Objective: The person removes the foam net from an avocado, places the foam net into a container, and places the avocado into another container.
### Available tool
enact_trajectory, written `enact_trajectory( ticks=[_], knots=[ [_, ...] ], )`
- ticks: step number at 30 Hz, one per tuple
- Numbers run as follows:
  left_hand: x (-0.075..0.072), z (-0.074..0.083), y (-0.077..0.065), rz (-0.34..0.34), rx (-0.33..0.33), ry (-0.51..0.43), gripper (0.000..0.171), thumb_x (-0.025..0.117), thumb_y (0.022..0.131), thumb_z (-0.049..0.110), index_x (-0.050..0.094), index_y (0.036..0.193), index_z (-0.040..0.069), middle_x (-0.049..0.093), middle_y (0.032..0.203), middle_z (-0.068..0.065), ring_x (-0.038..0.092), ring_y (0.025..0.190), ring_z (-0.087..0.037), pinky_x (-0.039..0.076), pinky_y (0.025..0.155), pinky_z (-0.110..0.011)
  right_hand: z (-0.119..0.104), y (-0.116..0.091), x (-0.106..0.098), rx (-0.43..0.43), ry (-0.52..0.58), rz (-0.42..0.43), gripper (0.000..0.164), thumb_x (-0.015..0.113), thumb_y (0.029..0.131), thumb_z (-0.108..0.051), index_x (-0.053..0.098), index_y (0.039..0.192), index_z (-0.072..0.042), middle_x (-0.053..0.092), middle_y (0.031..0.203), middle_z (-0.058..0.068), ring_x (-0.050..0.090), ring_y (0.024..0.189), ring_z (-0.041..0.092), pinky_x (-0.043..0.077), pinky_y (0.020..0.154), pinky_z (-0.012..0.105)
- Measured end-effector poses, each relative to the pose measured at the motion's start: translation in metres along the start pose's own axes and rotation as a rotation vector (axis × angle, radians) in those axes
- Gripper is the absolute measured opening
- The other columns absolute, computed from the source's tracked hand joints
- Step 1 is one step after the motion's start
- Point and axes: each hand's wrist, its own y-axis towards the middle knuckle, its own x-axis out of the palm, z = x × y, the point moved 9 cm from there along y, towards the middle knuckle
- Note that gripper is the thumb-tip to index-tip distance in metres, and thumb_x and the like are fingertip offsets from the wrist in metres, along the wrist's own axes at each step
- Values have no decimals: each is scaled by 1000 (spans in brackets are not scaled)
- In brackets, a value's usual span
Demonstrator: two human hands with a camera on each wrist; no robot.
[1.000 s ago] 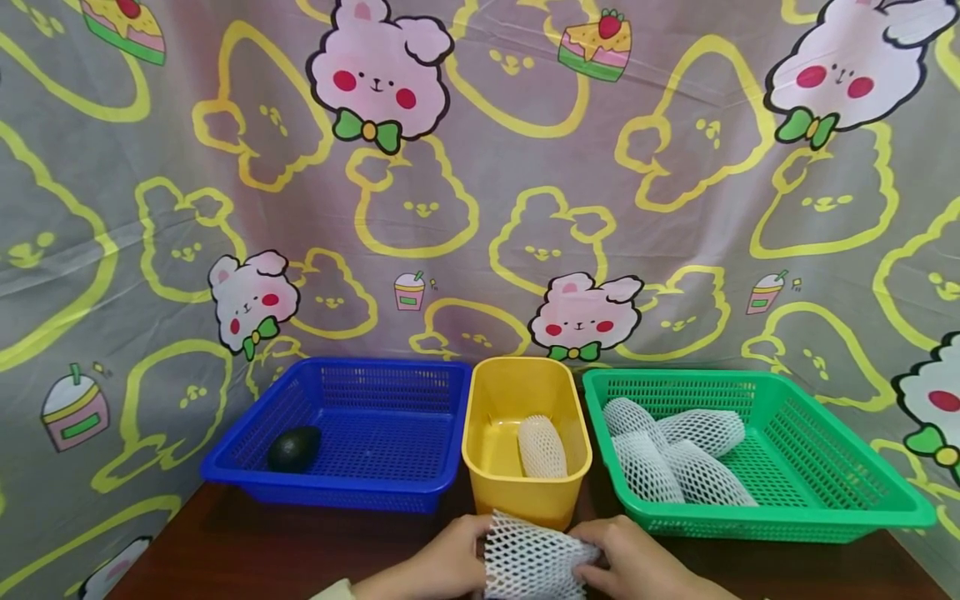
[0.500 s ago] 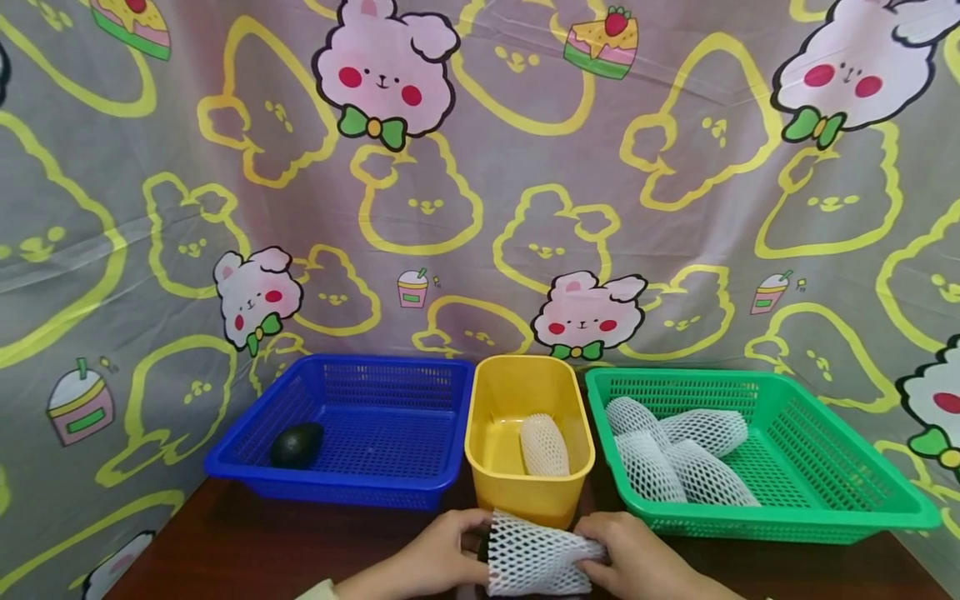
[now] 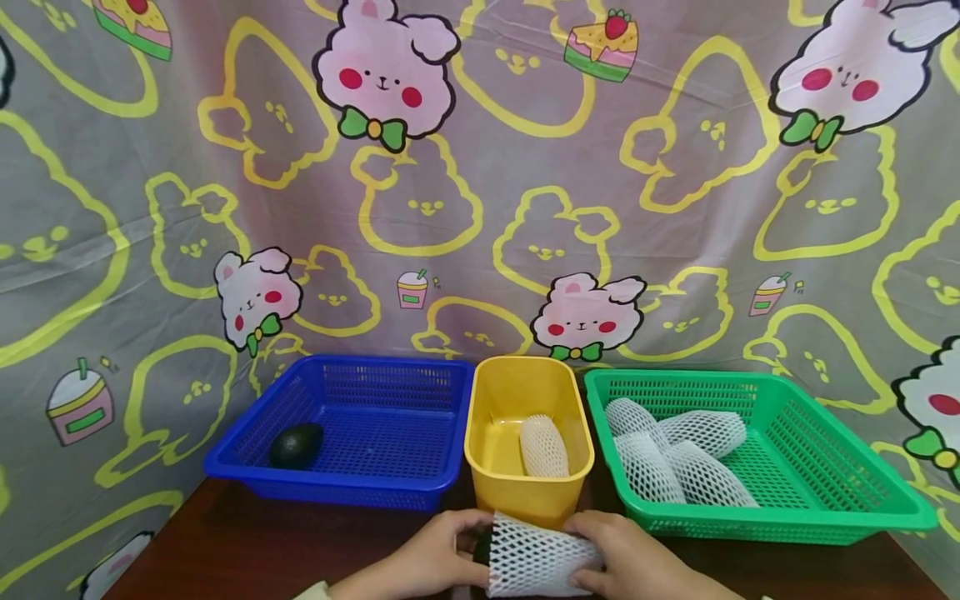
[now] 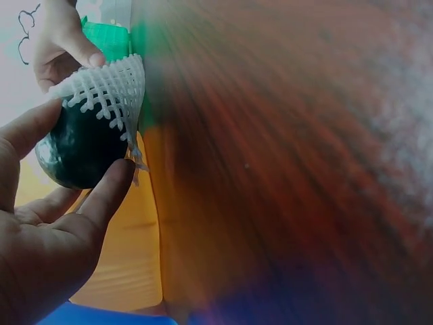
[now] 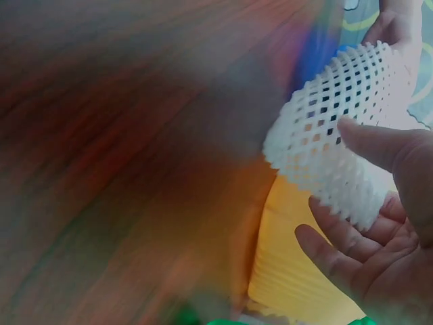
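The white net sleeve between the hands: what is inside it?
A dark fruit is partly inside the sleeve; its rounded end shows, held by the left hand. The sleeve covers the rest, so how far in it reaches cannot be seen.

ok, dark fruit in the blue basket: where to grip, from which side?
Likely round the middle of the dark fruit, from above and right: its rounded, oval body lies near the left wall of the blue basket, with open floor to its right.

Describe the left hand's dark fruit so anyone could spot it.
Find the central yellow bin. Just in front, the left hand grips the dark fruit. White netting partly covers it, unlike the bare fruit in the blue basket.
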Motion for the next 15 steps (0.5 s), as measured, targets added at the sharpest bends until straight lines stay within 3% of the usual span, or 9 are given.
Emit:
enact_trajectory(
  ticks=[7, 15],
  knots=[
    [2, 4, -2, -7, 12, -24, 51, 75, 71, -6, 58, 119, -8, 67, 106, -7, 65, 89, -10, 53, 76, -23, -10, 7, 5, 15, 55, -46, 36, 77, 83, -35, 64, 112, -18, 58, 101, -19, 53, 86, 0, 51, 80, 27],
    [3, 3, -3, -18, -2, -39, 52, 77, 71, -4, 58, 120, -7, 67, 105, -5, 66, 88, -11, 54, 75, -24, -25, 11, 3, -76, -10, -27, 23, 75, 85, -28, 68, 104, -16, 61, 94, -21, 55, 79, -4, 52, 75, 23]
  ],
)
